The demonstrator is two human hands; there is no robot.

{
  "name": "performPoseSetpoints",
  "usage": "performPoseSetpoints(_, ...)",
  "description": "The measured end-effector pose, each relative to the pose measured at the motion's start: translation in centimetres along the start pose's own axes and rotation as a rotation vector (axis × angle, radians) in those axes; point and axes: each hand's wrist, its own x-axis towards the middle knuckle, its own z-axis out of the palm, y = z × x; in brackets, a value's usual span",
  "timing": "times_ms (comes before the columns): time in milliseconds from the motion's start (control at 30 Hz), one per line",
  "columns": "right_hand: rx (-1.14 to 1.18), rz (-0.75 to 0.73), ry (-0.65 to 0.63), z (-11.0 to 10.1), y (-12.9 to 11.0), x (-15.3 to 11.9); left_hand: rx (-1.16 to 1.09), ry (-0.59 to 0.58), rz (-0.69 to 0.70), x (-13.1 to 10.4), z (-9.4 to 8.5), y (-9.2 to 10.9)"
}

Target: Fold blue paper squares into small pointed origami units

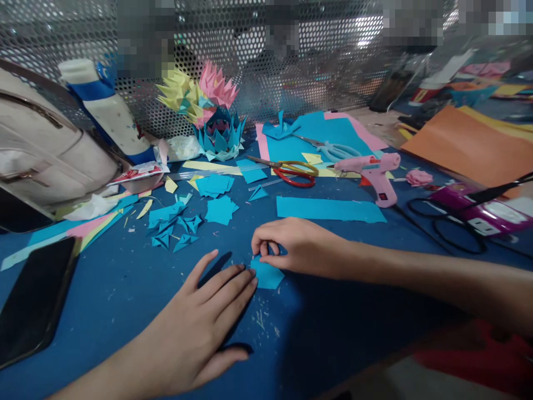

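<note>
A small blue paper piece (268, 275) with one corner folded lies on the blue table. My left hand (212, 308) rests flat beside it, fingers spread, the fingertips pressing its left edge. Thumb and curled fingers of my right hand (287, 247) pinch the paper at its upper edge. Behind my hands are folded blue paper triangles (169, 222) in a loose heap and stacks of cut blue paper squares (222, 210). A long blue paper strip (331, 209) lies beyond my right hand.
A pink glue gun (377, 172), red-and-yellow scissors (295, 173) and light-blue scissors (335, 151) lie farther back. Folded paper flowers (220, 133) stand by the perforated metal panel. At left are a black phone (37, 297), a bottle (110, 114) and a pale bag (45, 139). Cables (453, 228) lie right.
</note>
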Motion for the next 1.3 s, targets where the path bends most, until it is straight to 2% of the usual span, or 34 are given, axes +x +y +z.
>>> performPoseSetpoints(267,-0.134,-0.043,0.042,0.4,-0.5,-0.7,0.006,-0.024,0.006,0.0,0.1,-0.1)
performPoseSetpoints(433,-0.38,-0.101,0.051,0.9,-1.2,-1.1,-0.042,0.006,-0.022,-0.1,0.3,-0.1)
performPoseSetpoints(533,-0.449,-0.118,0.052,1.0,-1.4,-1.2,-0.048,0.01,-0.022,-0.2,0.3,-0.1)
performPoseSetpoints(733,-0.283,-0.037,0.05,0.9,-1.0,-0.8,-0.029,-0.011,-0.02,-0.2,0.3,-0.1)
performPoseSetpoints(833,-0.307,-0.054,0.079,1.0,-0.7,-0.7,-0.04,-0.012,-0.013,-0.2,0.2,-0.1)
performPoseSetpoints(933,-0.402,-0.14,0.063,0.7,-0.6,-0.5,-0.035,-0.027,-0.007,-0.2,0.2,-0.1)
performPoseSetpoints(1100,-0.428,-0.38,-0.097,-0.7,0.5,0.1,-0.041,-0.004,0.002,-0.2,0.2,-0.2)
performPoseSetpoints(1300,-0.198,-0.373,-0.134,-1.2,2.0,0.6,-0.033,-0.02,-0.021,-0.1,0.3,-0.2)
